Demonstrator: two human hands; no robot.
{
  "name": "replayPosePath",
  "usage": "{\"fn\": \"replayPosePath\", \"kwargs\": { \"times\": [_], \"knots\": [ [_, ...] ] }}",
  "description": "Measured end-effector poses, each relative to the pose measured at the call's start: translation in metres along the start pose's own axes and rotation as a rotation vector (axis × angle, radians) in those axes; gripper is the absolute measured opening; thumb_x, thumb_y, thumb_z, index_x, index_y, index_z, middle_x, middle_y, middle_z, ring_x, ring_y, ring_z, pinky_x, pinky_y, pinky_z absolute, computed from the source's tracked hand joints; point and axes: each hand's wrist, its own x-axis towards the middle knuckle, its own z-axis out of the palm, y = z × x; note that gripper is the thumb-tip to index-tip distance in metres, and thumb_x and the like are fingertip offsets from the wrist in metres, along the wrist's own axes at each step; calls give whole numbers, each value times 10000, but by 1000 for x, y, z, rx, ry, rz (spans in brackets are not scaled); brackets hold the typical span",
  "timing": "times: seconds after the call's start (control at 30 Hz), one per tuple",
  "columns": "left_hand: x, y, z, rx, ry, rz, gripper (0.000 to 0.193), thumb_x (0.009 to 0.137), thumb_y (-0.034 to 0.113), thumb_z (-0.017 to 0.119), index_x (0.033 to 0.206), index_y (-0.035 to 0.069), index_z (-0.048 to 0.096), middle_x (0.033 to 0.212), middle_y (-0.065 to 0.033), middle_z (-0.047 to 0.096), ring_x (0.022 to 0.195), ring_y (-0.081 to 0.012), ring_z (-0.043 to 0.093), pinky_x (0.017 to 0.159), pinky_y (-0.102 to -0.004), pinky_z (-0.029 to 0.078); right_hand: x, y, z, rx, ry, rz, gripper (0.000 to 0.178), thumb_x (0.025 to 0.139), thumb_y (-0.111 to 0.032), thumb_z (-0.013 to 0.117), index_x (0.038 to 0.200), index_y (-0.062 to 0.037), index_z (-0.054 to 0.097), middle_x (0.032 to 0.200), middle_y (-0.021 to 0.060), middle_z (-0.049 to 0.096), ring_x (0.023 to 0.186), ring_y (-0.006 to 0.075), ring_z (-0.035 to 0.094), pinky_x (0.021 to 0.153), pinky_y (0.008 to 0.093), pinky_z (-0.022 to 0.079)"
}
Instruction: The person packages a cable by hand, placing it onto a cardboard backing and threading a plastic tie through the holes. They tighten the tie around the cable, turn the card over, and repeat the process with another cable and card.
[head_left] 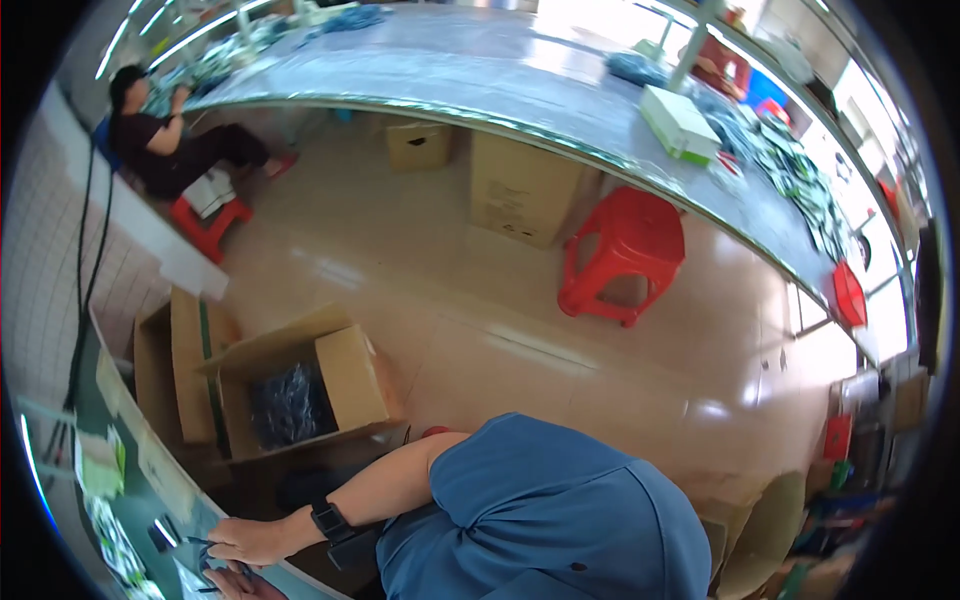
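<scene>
Right hand (pixel 248 540): in the head view, toward half past seven; fingers bent, seemingly pinching a dark strip (pixel 198 541); a black watch (pixel 329 521) sits on the wrist.
Left hand (pixel 240 584): at six o'clock from the right one, near the lower edge; only partly in sight, so I cannot tell whether it grips anything or merely rests close by.
Dark strip: at nine o'clock from the right fingertips, over the bench edge; thin and small, its exact kind too hard to make out.
Grip: a light fingertip pinch near the end probably suits so thin a piece; the other hand does best steadying from the six o'clock side, with both wrists low and the strip turned toward the light.
Bench (pixel 143 490): green-topped, around eight o'clock; a phone-like black thing (pixel 163 534) lies just past the strip, best left untouched; striped cloth (pixel 115 540) is heaped farther toward nine.
Carton (pixel 350 375): open at eight o'clock; a dark plastic bag (pixel 292 405) lies inside.
Long table (pixel 400 60): across twelve o'clock; a red stool (pixel 640 225) stands between two and three; a seated person (pixel 150 140) is at ten.
</scene>
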Motion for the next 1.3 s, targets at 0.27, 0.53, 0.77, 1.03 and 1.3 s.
{"fn": "replayPosePath", "kwargs": {
  "times": [0.27, 0.53, 0.77, 1.03, 1.3],
  "knots": [
    [34, -29, 55, 345, -332, 17, 342, 1081, 237, 581, 836, 1, 618, 823, -93, 638, 752, -168, 558, 695, -327, 421, -25, -52, -72, -229, 258, -258, 361, 1078, -209, 522, 872, 75, 610, 654, 146, 660, 565, 232, 645, 585, 374, 511],
    [74, -89, 51, 103, -259, -191, 224, 1116, 254, 568, 1021, 83, 675, 798, 53, 523, 708, -38, 447, 710, -222, 381, -52, -60, -94, -221, 276, -275, 325, 1059, -176, 554, 872, 82, 616, 663, 177, 652, 604, 295, 666, 607, 394, 516],
    [115, -106, -14, 199, -436, -103, 182, 1103, 215, 576, 1028, 88, 683, 840, 46, 563, 754, -31, 477, 711, -221, 373, -45, -50, -94, -315, 196, -219, 305, 1068, -157, 530, 900, 81, 622, 731, 188, 695, 645, 295, 692, 620, 397, 526],
    [65, -67, 2, 415, -400, 88, 152, 1059, 162, 597, 1084, 50, 697, 826, 45, 570, 713, -23, 465, 637, -218, 349, -52, -53, -71, -321, -40, -206, 359, 1081, -210, 502, 963, 89, 661, 751, 178, 723, 656, 272, 713, 631, 376, 557],
    [-25, -31, 2, 700, -339, 151, 318, 1011, 326, 663, 1024, 9, 689, 840, -66, 633, 707, -137, 505, 704, -338, 420, -100, -70, -61, -392, -268, 46, 370, 1051, -212, 516, 924, 83, 700, 786, 147, 746, 627, 248, 711, 565, 354, 583]
  ]
}}
